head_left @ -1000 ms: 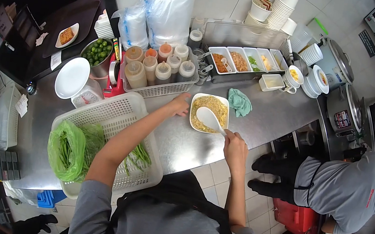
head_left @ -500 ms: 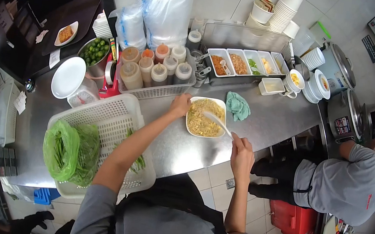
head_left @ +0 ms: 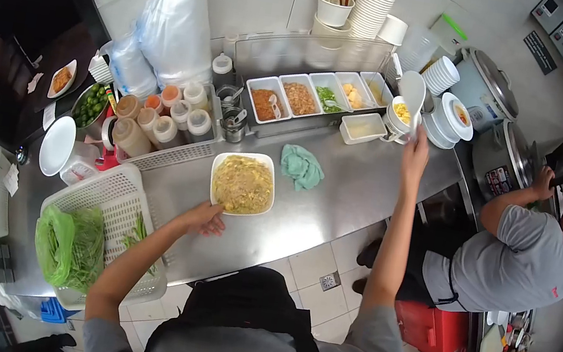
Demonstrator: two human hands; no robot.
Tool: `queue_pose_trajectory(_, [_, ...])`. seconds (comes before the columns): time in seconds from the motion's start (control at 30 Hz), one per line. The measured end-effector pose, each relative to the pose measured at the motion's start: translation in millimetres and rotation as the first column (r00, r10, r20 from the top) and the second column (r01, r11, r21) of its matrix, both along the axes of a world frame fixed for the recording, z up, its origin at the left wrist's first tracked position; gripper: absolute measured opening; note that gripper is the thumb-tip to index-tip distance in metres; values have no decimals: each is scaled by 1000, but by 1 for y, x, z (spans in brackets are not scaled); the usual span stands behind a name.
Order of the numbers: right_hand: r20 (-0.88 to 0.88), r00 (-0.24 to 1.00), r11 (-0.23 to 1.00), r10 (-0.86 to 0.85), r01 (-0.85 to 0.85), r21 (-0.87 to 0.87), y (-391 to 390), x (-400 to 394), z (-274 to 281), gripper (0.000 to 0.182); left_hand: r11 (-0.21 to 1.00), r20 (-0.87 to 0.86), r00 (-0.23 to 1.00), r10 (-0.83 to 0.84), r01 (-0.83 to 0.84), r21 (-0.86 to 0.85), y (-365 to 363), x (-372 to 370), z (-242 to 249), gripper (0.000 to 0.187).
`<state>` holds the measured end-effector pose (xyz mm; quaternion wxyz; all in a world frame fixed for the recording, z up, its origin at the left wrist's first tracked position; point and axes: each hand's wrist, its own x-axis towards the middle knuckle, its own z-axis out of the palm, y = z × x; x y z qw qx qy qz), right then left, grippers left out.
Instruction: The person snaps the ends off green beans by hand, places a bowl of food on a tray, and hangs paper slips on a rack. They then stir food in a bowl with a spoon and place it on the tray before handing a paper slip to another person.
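My right hand [head_left: 416, 154] is raised at the right end of the counter, closed around the handle of a white rice paddle [head_left: 412, 88]. Its blade points up, in front of the stacked white dishes. On the steel counter sits a square white dish [head_left: 268, 204] filled with yellowish fried rice [head_left: 242, 183]. My left hand [head_left: 204, 219] is at the dish's near left corner, fingertips touching the rim and the other fingers stretched out. A crumpled green cloth [head_left: 302, 167] lies just right of the dish.
Topping tubs [head_left: 302, 97] stand along the back, with squeeze bottles [head_left: 165, 129] to their left. A white basket [head_left: 114, 198] holds bagged greens [head_left: 71, 246]. Beyond the counter's right end, a co-worker [head_left: 502, 260] stands near rice cookers [head_left: 506, 155].
My right hand has lifted the rice paddle out of the rice and carried it right, toward the stacked dishes. My left hand has shifted from the dish's far left corner to its near left corner.
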<state>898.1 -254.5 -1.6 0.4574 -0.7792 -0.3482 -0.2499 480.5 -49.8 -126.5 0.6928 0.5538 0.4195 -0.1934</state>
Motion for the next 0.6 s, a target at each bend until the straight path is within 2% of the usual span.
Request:
queue_pose_trajectory(0.03, [46, 998, 995, -40, 44, -86, 5, 54, -12, 44, 1000, -8, 1000, 0, 0, -18, -6, -2, 3, 38])
queue_pose_trajectory(0.1, [-122, 962, 897, -244, 176, -406, 21, 114, -5, 44, 999, -31, 1000, 4, -5, -43, -16, -5, 8, 37])
queue_pose_trajectory(0.13, [-50, 958, 869, -282, 233, -436, 28, 135, -7, 41, 999, -42, 999, 9, -11, -47, -20, -4, 11, 36])
queue_pose_trajectory(0.2, [97, 934, 807, -345, 348, -478, 43, 170, -17, 34, 998, -53, 998, 27, -31, -61, -27, -3, 14, 37])
queue_pose_trajectory(0.4, [29, 937, 809, -348, 316, -495, 80, 224, -28, 17, 996, -64, 995, 75, -78, -38, -32, -5, 17, 36])
queue_pose_trajectory(0.53, [-102, 952, 866, -289, 214, -451, 102, 256, -46, 27, 1000, -80, 997, 15, -15, 7, -29, -14, 23, 43])
queue_pose_trajectory(0.57, [-12, 976, 860, -216, 184, -476, 102, 280, -65, 31, 1000, -86, 996, -11, 12, 17, -29, -18, 24, 46])
queue_pose_trajectory(0.6, [-24, 977, 844, -210, 169, -509, 107, 275, -64, 30, 998, -98, 995, -29, 34, 49, -26, -22, 26, 47])
